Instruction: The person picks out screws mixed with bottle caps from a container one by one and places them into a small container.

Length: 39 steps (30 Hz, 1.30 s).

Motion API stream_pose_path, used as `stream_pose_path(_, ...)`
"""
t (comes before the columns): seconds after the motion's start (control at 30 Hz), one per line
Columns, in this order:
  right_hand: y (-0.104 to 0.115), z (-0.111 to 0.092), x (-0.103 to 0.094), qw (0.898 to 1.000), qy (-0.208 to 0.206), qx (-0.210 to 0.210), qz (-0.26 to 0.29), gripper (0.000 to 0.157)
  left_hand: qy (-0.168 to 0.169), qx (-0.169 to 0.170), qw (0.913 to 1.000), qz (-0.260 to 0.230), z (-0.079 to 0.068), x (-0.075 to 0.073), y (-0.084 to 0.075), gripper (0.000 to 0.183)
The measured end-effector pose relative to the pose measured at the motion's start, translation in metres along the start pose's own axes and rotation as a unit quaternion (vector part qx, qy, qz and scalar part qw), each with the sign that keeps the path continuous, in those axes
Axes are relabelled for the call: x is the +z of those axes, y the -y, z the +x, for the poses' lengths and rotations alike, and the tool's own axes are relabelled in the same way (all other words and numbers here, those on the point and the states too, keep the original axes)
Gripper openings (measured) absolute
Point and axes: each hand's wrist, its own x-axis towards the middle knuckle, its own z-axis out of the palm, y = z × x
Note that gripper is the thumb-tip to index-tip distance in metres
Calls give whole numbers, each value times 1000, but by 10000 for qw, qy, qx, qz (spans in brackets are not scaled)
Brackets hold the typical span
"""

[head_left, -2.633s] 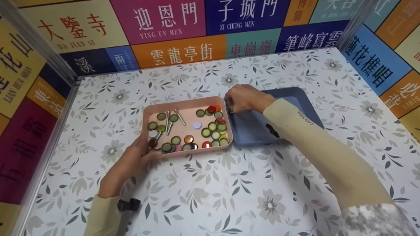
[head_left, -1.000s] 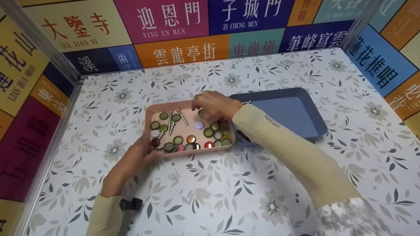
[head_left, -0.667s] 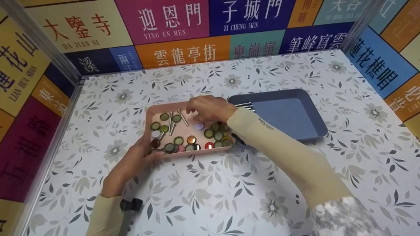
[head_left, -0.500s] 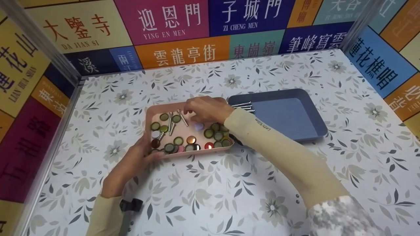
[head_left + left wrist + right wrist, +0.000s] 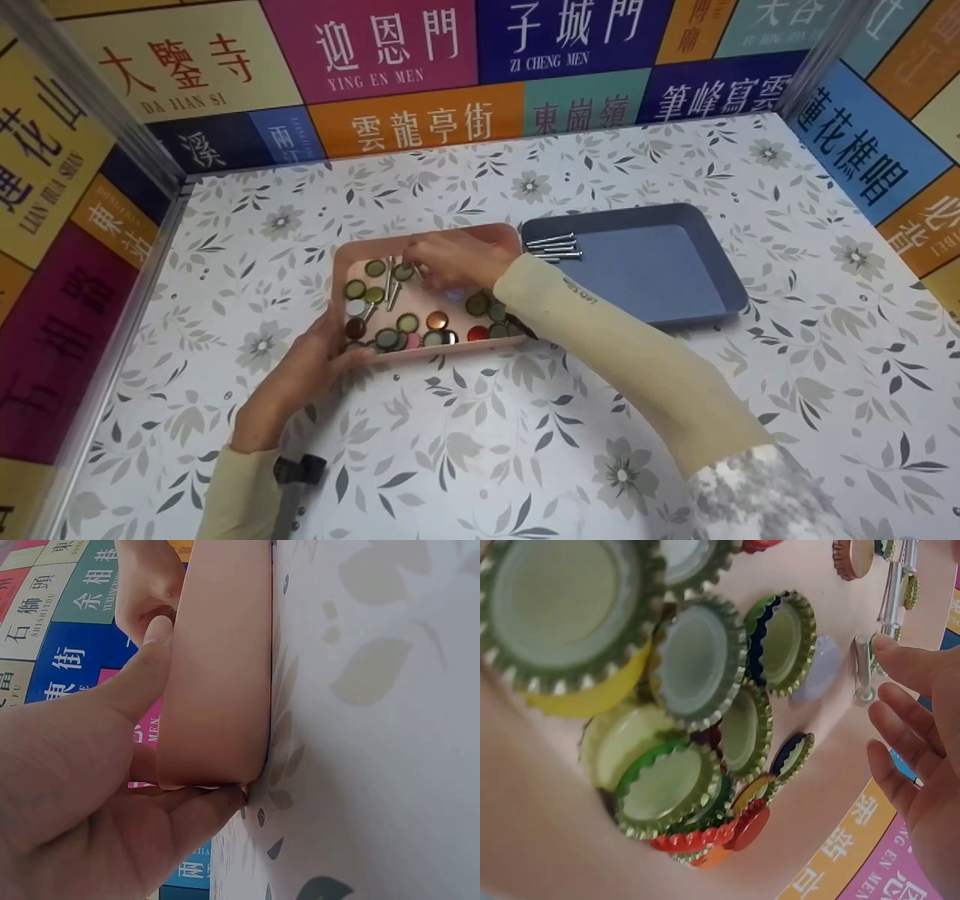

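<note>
My left hand (image 5: 304, 367) grips the near left corner of the pink tray (image 5: 367, 250). In the left wrist view its thumb lies along the rim and its fingers lie against the end wall. My right hand (image 5: 457, 259) reaches into that tray, fingers bent downward. In the right wrist view its loosely bent fingers are beside a silver bolt (image 5: 862, 671), with the upper fingertip touching or almost touching it. No clear pinch shows. More bolts (image 5: 394, 295) and many bottle caps (image 5: 437, 320) lie scattered in the pink tray, mostly with undersides up.
A blue-grey tray (image 5: 645, 270) stands directly right of the pink one, with several bolts (image 5: 559, 244) lying side by side at its left end. Both trays rest on a floral tabletop (image 5: 480, 450). Printed panels (image 5: 420, 124) enclose the back and sides.
My right hand has left the blue-grey tray and moved leftward into the pink tray, to the bolt in its back middle. Bolts in the blue-grey tray are now uncovered. The left hand keeps its grip.
</note>
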Motion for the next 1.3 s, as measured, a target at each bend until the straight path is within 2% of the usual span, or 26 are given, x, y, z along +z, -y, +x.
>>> stream_pose_path(0.27,5,5,2,9998,-63,-40,186,35,16,36,10000,29,2,0,0,99)
stream_pose_path(0.5,8,12,2,9992,139,173,332,39,35,68,10000,30,4,-2,-1,100)
stream_pose_path(0.8,18,20,6,9998,166,139,20,32,49,-65,9999,-115,1,-2,-1,96)
stream_pose_path(1.03,21,24,5,9991,394,145,-59,26,-22,120,9999,-94,-1,-2,0,94)
stream_pose_path(1.3,21,24,6,9992,337,101,-200,18,-42,228,9997,-89,-1,-1,0,95)
